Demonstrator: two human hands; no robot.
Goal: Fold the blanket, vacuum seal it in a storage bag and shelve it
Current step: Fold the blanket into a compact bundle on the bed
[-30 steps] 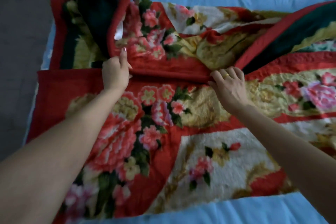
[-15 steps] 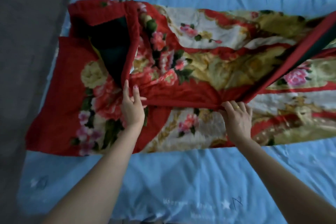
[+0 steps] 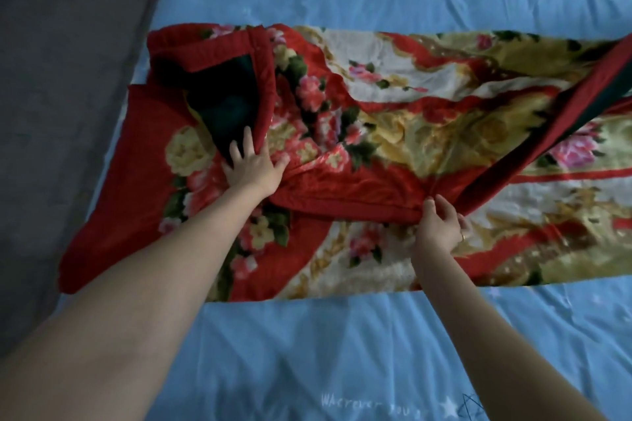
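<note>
Hands busy: left hand pressing flat on the blanket, right hand pinching its red hem; should pull that edge square.

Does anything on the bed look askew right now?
Yes. The blanket is bunched and crooked: its far-left corner is flipped over, dark underside up, beside the left hand. The right hand pinches a slanting red edge.
</note>
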